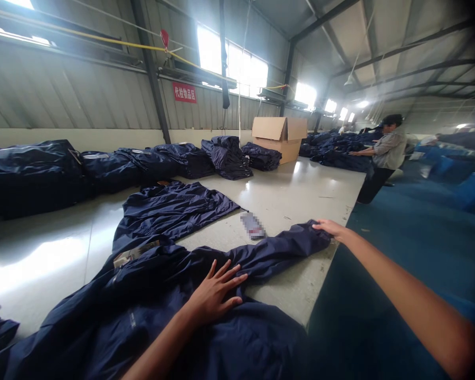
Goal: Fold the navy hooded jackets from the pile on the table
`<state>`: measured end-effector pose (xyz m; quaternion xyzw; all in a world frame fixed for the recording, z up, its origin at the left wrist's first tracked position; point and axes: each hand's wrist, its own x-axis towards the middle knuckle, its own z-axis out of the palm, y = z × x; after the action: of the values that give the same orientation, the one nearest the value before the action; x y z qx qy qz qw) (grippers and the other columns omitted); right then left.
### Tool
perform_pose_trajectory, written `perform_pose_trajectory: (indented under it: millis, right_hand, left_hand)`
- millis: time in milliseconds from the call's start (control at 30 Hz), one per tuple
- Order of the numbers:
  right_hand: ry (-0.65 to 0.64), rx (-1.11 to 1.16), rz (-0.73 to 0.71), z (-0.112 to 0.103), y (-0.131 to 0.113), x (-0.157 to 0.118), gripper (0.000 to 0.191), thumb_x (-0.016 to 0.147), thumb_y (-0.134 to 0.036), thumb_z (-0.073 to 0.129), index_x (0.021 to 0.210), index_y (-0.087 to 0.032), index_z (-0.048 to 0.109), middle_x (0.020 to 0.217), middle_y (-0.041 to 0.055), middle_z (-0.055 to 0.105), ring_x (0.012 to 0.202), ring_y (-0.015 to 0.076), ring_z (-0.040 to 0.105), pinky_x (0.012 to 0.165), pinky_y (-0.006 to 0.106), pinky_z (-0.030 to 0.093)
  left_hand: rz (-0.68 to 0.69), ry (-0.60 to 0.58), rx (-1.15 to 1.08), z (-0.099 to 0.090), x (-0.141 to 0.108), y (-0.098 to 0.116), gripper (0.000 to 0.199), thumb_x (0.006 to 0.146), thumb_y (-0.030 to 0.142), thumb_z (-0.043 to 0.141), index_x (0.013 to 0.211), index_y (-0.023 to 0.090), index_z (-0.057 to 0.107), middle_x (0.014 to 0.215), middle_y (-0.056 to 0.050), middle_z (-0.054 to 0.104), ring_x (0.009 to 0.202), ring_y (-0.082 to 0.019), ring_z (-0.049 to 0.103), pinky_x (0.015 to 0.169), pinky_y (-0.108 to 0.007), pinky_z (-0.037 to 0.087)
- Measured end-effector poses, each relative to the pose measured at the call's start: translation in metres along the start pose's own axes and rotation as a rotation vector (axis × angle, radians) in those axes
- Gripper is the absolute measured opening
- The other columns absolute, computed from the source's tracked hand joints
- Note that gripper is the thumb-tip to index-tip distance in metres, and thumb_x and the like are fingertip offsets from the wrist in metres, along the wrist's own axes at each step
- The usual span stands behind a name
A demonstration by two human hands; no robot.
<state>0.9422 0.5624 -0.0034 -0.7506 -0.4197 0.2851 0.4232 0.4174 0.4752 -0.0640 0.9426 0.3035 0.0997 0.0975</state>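
Observation:
A navy nylon jacket [206, 269] lies spread across the white table in front of me. My left hand [214, 295] rests flat on its body, fingers spread. My right hand [329, 228] stretches out with extended fingers lying on the sleeve cuff [311, 237] at the table's far side. Beyond the sleeve, a second navy jacket [170, 214] lies flat. A small blurred packet [252, 226] sits on the table between the two garments. Its printing cannot be read.
Long piles of folded navy garments [103, 169] line the table's far side, with an open cardboard box [279, 138] behind them. A person [388, 153] in a striped shirt reaches towards another pile [340, 158]. The table's right edge [332, 264] drops to a blue floor [380, 264].

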Motion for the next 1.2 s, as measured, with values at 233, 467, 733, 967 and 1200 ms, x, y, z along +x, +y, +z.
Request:
perform_pose_trajectory:
  millis: [233,467,733,967,1200]
  right_hand:
    - [0.283,-0.200,-0.128,0.001,0.004,0.048,0.023,0.088,-0.031,0.069,0.107,-0.019,0.073,0.110,0.0139,0.077,0.112,0.0309,0.069,0.092,0.037,0.054]
    - [0.204,-0.354,-0.088,0.039,0.027,0.056,0.021,0.091,-0.034,0.066,0.096,-0.018,0.079,0.105,0.0176,0.079,0.111,0.0342,0.071,0.095,0.041,0.051]
    - [0.079,-0.290,-0.125,0.018,-0.016,0.043,0.033,0.098,-0.042,0.058,0.090,-0.015,0.076,0.097,0.0176,0.077,0.096,0.0269,0.071,0.085,0.035,0.053]
    - [-0.223,-0.071,-0.381,0.046,-0.113,-0.054,0.038,0.098,-0.049,0.065,0.119,-0.018,0.070,0.100,0.0091,0.078,0.088,0.0220,0.072,0.076,0.030,0.057]
    - [-0.748,0.084,-1.145,0.098,-0.158,-0.229,0.038,0.108,-0.042,0.055,0.141,-0.025,0.063,0.134,0.0104,0.069,0.125,0.0227,0.065,0.108,0.044,0.055]
  left_hand:
    - [0.033,0.013,0.042,0.005,-0.002,-0.004,0.068,0.105,0.065,0.051,0.166,0.050,0.025,0.177,0.001,0.024,0.165,-0.041,0.013,0.126,-0.077,0.003]
    - [-0.026,-0.080,-0.021,-0.010,0.000,0.003,0.062,0.104,0.066,0.053,0.162,0.052,0.035,0.177,0.000,0.024,0.164,-0.044,0.012,0.123,-0.081,0.002]
    - [-0.081,-0.027,-0.078,-0.009,0.015,0.025,0.051,0.112,0.058,0.038,0.160,0.045,0.048,0.177,-0.004,0.026,0.165,-0.040,0.014,0.123,-0.080,-0.006]
    - [-0.253,0.084,-0.701,-0.012,0.037,0.034,0.068,0.106,0.073,0.038,0.161,0.036,0.048,0.173,-0.008,0.037,0.165,-0.036,0.016,0.128,-0.069,-0.012]
    - [-0.543,0.587,-1.887,-0.099,0.042,0.075,0.035,0.103,0.043,0.065,0.125,0.016,0.068,0.122,-0.015,0.077,0.107,-0.031,0.078,0.093,-0.049,0.066]
